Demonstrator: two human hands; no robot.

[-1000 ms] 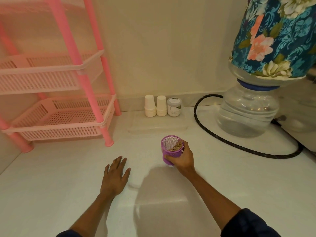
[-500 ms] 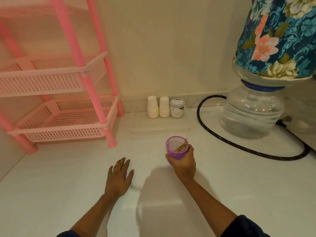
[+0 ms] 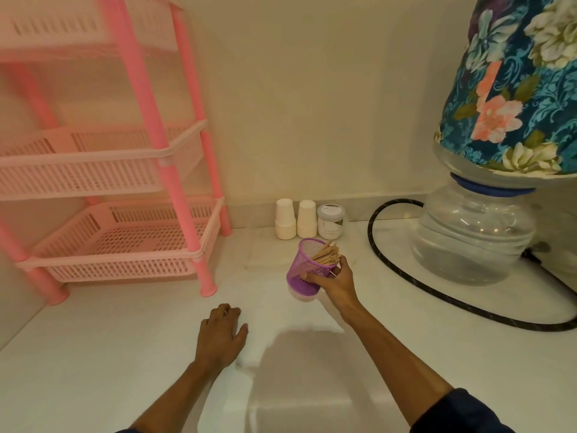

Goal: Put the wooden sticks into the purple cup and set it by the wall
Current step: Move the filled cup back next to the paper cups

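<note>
My right hand (image 3: pixel 335 284) grips the purple mesh cup (image 3: pixel 304 271) from its right side and holds it tilted a little above the white counter (image 3: pixel 125 354). A bundle of wooden sticks (image 3: pixel 327 254) leans out of the cup's rim toward my thumb. The cup hangs a short way in front of the items at the wall (image 3: pixel 312 104). My left hand (image 3: pixel 222 334) rests on the counter nearer to me with its fingers curled under, holding nothing.
Two stacks of white paper cups (image 3: pixel 285 218) and a small white jar (image 3: pixel 331 220) stand against the wall. A pink tiered rack (image 3: pixel 118 239) fills the left. A black hose (image 3: pixel 406 276) loops around a clear water jug (image 3: pixel 471 239) under a floral cover at right.
My right hand has carried the cup forward toward the wall and tilted it. My left hand's fingers have curled in from flat. The view has shifted closer.
</note>
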